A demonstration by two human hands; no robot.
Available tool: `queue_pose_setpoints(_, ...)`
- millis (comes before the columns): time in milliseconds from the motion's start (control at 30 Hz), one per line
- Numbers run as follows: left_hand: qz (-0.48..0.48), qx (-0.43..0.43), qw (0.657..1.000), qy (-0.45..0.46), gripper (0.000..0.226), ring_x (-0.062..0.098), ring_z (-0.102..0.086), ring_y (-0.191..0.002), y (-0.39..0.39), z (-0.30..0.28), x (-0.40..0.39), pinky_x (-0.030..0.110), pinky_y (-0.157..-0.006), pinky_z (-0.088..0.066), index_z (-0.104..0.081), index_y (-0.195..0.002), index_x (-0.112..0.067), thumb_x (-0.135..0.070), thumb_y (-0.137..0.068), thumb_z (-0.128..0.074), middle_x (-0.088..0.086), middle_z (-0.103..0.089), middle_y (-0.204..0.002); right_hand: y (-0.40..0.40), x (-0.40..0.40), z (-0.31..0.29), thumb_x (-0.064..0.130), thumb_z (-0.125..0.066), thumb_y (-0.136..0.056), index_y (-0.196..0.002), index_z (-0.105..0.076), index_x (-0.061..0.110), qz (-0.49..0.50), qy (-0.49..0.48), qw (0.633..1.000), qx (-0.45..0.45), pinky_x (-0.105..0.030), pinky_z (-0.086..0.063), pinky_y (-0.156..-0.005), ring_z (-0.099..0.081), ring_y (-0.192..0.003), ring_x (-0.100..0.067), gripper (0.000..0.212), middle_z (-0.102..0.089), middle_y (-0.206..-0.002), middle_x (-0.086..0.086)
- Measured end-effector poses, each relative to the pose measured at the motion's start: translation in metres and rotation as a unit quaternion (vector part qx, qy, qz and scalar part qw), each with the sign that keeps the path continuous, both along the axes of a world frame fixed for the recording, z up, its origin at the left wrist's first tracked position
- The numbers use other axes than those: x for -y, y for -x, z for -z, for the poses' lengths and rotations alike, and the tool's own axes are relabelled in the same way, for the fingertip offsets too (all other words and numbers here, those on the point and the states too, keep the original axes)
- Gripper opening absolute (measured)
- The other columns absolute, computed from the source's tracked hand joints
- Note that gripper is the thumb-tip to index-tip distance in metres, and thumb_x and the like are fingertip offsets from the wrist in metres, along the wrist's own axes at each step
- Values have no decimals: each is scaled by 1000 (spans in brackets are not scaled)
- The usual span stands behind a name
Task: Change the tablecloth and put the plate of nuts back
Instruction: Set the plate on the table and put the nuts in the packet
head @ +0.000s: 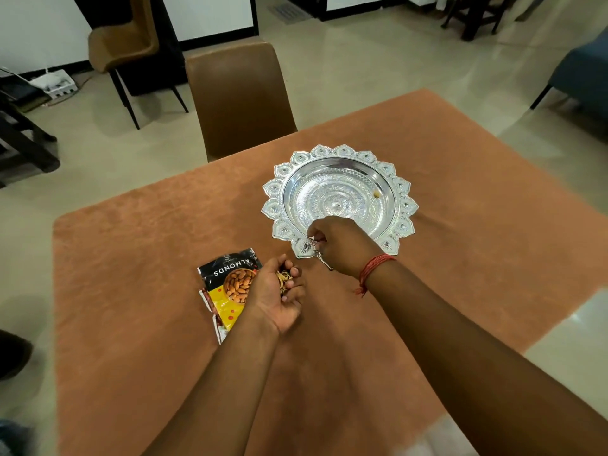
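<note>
A pale tiled floor point(362, 60) surrounds the tabletop, which is covered by an orange-brown tablecloth point(148, 241). A brown chair point(240, 97) stands at its far edge. The silver plate point(339, 179) sits mid-cloth, one nut point(377, 194) inside. An almond packet point(227, 287) lies nearby. The right hand point(339, 245) pinches the plate's near rim; the left hand point(279, 294) has its fingers cupped around nuts.

Brown chair point(241, 97) behind table; power strip point(56, 84) on floor.
</note>
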State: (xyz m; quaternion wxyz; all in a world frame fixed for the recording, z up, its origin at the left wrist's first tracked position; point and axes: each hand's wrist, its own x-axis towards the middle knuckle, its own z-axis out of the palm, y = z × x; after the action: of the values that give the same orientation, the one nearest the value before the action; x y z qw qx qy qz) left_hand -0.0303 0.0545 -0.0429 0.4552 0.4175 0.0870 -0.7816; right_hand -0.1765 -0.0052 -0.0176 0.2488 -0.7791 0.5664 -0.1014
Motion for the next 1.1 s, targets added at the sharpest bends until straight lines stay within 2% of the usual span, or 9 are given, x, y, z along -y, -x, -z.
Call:
queue_pose_setpoints(100, 4, 0, 1000, 2, 29, 6, -32, -36, 3, -1, 0, 13, -28, -14, -46, -69, -15, -21, -98, -45, 0, -44, -55, 1, -3, -7, -7, -52, -86, -109, -68, 6, 25, 7, 999, 48, -38, -50, -85, -62, -95, -26, 31, -67, -102, -11)
queue_pose_setpoints(300, 25, 23, 999, 14, 31, 6, -34, -38, 10, -6, 2, 13, -26, -18, -48, -69, -14, -22, -98, -45, 1, -45, -57, -12, -27, -23, -2, -57, -90, -108, -67, 11, 11, 46, 987, 154, -32, -52, -83, -62, -93, -16, 25, -64, -101, -3)
queue_pose_setpoints(433, 29, 29, 999, 7, 31, 5, -36, -37, 16, -9, 5, 13, -26, -17, -48, -67, -14, -21, -98, -46, 0, -47, -55, -12, -33, -24, -3, -57, -86, -106, -67, 13, -4, 92, 988, 126, -38, -52, -80, -61, -92, -21, 28, -62, -102, -5)
queue_pose_setpoints(600, 5, 12, 1000, -2, 32, 6, -32, -35, 5, -2, 5, 14, -26, -17, -45, -67, -14, -20, -98, -45, 0, -43, -55, 26, -19, -11, -3, -56, -89, -102, -70, 10, 164, 92, 966, 178, -38, -51, -89, -63, -95, -19, 23, -68, -102, -6)
queue_pose_setpoints(700, -11, 17, 1000, -15, 34, 7, -32, -34, -2, 3, 2, 14, -25, -17, -46, -66, -13, -21, -98, -46, 1, -44, -53, 43, -11, -2, 0, -57, -90, -102, -71, 13, 194, 101, 965, 143, -36, -51, -92, -64, -98, -18, 22, -69, -105, -3)
queue_pose_setpoints(800, -22, 22, 999, -22, 34, 7, -33, -34, -5, 6, -1, 14, -25, -18, -47, -65, -13, -21, -99, -45, 1, -44, -53, 44, -1, 1, 4, -57, -93, -107, -71, 11, 167, 97, 976, 105, -35, -49, -93, -63, -102, -22, 21, -68, -109, -7)
queue_pose_setpoints(933, -34, 28, 999, -17, 34, 6, -32, -34, -10, 8, -2, 14, -25, -18, -45, -66, -13, -20, -99, -43, 0, -43, -55, 23, 2, -14, 11, -54, -97, -113, -70, 9, 65, 70, 994, 47, -36, -47, -92, -60, -106, -25, 22, -67, -114, -9)
queue_pose_setpoints(1033, -53, 40, 998, -19, 33, 6, -31, -35, -20, 12, -3, 15, -26, -18, -44, -66, -14, -19, -99, -41, -1, -42, -57, -4, -19, -28, 12, -56, -94, -102, -73, 12, -34, 54, 994, 94, -28, -45, -79, -62, -90, -19, 19, -71, -98, -6)
queue_pose_setpoints(1100, -65, 47, 996, -24, 32, 6, -31, -36, -26, 15, -5, 15, -25, -18, -45, -68, -15, -20, -99, -41, -1, -41, -59, -18, -48, -19, 12, -56, -90, -95, -73, 12, -102, 23, 994, 27, -31, -47, -72, -64, -84, -25, 18, -71, -91, -9)
